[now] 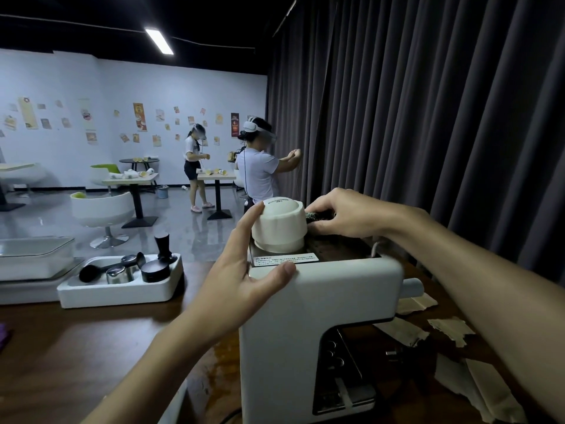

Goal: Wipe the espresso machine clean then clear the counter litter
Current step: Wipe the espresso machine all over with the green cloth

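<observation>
Machine: white plastic espresso machine with rounded corners stands on the near part of the dark wooden counter, directly under both arms; dark top plate with a warning label, round white ribbed cap on top.
Left hand: left hand lies spread against the machine's upper left edge, thumb on the white top corner, index finger up along the cap; fingers loosely open, bracing, not closed round anything.
Right hand: right hand pinches a small dark cloth or scrubbing pad against the top plate just beside the cap; fingers curled tight on it. Which of the two it is cannot be told.
Handling (judgement): body looks stiff, smooth and probably slippery when damp; top-heavy enough to want bracing at the upper corner, as now. Cap looks removable, so poor for lifting. Cloth soft, fits the gap round the cap.
Litter: torn beige paper scraps lie on the counter right of the machine, untouched.
Surface: counter glossy, wet patch near the machine's left base.
Left of machine: white accessory tray holding a black tamper, scoop and metal cups; glass case beyond it.
Room: dark pleated curtain behind; pale café room with tables, white chairs, wall posters; two people wearing headsets, well apart.
</observation>
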`<state>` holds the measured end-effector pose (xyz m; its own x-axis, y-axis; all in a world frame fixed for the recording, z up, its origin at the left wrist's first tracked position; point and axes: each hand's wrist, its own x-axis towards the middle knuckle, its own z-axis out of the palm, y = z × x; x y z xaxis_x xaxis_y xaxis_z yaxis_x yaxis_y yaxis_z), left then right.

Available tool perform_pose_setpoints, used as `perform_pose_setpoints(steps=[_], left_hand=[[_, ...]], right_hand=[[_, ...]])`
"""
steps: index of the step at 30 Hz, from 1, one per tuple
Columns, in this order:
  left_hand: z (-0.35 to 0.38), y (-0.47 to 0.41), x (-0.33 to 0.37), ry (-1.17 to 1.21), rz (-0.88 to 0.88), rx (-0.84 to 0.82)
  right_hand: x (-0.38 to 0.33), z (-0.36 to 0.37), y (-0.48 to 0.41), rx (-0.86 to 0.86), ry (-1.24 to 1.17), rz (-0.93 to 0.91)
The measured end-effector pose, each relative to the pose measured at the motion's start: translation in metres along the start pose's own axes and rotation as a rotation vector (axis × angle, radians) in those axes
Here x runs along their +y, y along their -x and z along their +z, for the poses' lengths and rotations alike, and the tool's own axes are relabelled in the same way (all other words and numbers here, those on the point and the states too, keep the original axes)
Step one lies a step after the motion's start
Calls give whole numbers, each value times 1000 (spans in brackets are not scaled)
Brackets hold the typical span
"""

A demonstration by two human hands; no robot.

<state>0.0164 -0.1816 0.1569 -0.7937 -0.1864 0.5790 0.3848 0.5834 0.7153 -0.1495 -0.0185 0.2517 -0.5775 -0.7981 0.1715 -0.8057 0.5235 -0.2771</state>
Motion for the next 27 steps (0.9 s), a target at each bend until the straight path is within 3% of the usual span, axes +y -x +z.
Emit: perform_pose_setpoints(steps=[7,14,27], left_hand=[[0,2,2,-19,-25,-11],[0,3,3,-23,-19,-10],[-1,2,2,-3,-18,-17]], right_hand=[[-12,-11,44,-99,85,-73],[-12,-9,84,-7,68,-153],[0,3,5,131,202,73]])
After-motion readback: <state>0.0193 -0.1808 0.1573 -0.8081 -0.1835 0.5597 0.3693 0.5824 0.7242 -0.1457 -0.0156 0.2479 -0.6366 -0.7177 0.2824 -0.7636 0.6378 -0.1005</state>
